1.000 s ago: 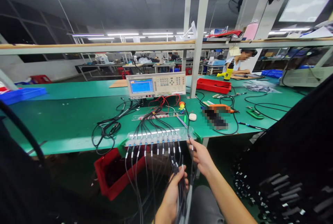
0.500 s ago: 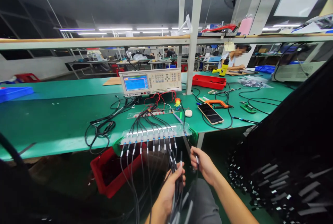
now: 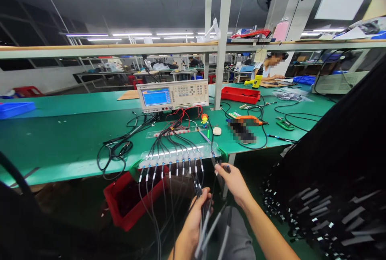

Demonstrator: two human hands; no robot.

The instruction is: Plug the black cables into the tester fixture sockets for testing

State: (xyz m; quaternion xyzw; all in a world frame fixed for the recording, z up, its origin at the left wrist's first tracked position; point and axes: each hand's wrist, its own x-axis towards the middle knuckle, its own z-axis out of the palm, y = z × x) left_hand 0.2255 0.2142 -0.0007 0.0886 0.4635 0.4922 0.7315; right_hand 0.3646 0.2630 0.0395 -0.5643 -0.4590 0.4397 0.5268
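My left hand (image 3: pixel 200 207) is closed around a bundle of black cables (image 3: pixel 197 187) below the bench edge. To its right and a little higher, my right hand (image 3: pixel 230 179) pinches the end of a single black cable (image 3: pixel 214 183) just under the right end of a clear connector strip (image 3: pixel 175 157). Several cables with white labels (image 3: pixel 170 174) hang in a row from the strip's front side. More black wires (image 3: pixel 169 139) run from its back towards a bench meter (image 3: pixel 173 95) with a lit blue screen.
A red bin (image 3: pixel 120 215) stands below the bench. Loose black cable (image 3: pixel 117 151) lies left of the strip; a blurred-out phone (image 3: pixel 243 132) and an orange-handled tool (image 3: pixel 249 120) lie right. Many dark cables (image 3: pixel 319 195) hang at far right. A person (image 3: pixel 268 69) sits across the bench.
My right hand has moved left and slightly up with its cable, nearer the strip's right end. My left hand has stayed nearly in place, holding the bundle.
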